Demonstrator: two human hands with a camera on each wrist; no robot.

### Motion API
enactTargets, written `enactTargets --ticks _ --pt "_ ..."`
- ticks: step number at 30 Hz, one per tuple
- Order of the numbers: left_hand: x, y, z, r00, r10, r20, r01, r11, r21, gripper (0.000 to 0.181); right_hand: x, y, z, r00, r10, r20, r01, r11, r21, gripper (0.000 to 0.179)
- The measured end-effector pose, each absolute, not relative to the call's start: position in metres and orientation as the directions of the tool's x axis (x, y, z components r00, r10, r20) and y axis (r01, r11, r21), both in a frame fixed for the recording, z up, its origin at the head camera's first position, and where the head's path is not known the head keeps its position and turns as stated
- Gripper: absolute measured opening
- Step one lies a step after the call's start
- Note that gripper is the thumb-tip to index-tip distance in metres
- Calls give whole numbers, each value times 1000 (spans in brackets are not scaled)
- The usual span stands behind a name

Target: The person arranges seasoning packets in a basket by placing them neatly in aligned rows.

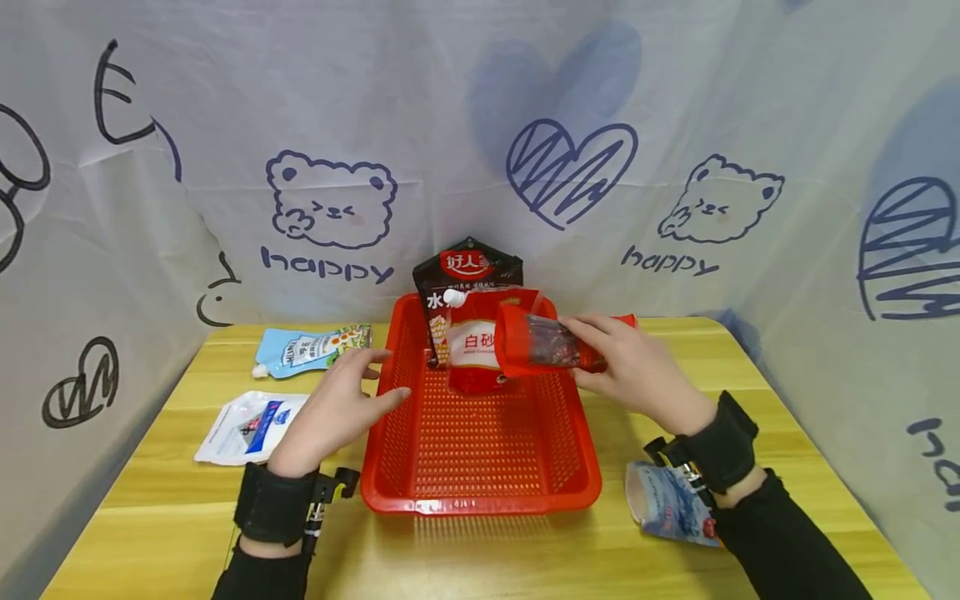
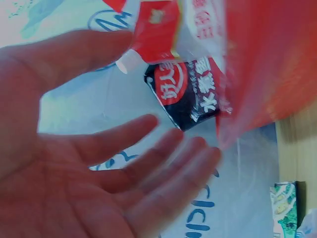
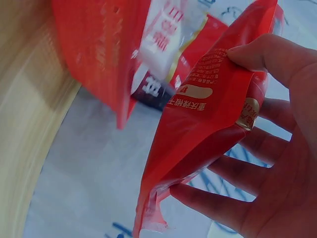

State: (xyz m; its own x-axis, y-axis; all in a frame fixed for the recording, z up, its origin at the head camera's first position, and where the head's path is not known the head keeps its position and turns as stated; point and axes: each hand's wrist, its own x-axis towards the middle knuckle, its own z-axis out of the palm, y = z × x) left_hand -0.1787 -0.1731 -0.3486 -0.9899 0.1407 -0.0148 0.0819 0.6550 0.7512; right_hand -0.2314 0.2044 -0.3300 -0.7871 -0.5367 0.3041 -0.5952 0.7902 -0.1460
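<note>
My right hand (image 1: pixel 633 367) grips a red pouch (image 1: pixel 551 340) with a clear window and dark contents. It tilts sideways over the right back part of a red plastic basket (image 1: pixel 487 505). In the right wrist view the thumb lies on one face of the pouch (image 3: pixel 198 114), the fingers behind it. Inside the basket, a red-and-white sugar pouch (image 1: pixel 472 348) with a white spout cap leans against a black seasoning bag (image 1: pixel 468 265) at the back. Empty, with thumb and fingers spread, my left hand (image 1: pixel 337 407) hovers by the basket's left rim.
Left of the basket lie a light blue spouted pouch (image 1: pixel 311 350) and a white-and-blue packet (image 1: pixel 255 427). A blue patterned pouch (image 1: pixel 669 504) rests at the right, partly under my right wrist. Behind the wooden table (image 1: pixel 420 558) hangs a white cloth (image 1: pixel 450 100) with drawings.
</note>
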Motion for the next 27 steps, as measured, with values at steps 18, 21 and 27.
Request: enactTargets --ticks 18,21,27 --pt "-193 -139 -316 -972 235 0 138 571 809 79 -215 152 -321 -707 -649 282 -695 711 -107 71" --pt "-196 -135 -317 -961 275 -38 130 564 816 79 -212 146 -321 -684 -672 285 -719 688 -101 72" --pt "-196 -133 -323 -953 297 -58 127 565 815 78 -209 138 -325 -646 -707 288 -753 652 -88 74"
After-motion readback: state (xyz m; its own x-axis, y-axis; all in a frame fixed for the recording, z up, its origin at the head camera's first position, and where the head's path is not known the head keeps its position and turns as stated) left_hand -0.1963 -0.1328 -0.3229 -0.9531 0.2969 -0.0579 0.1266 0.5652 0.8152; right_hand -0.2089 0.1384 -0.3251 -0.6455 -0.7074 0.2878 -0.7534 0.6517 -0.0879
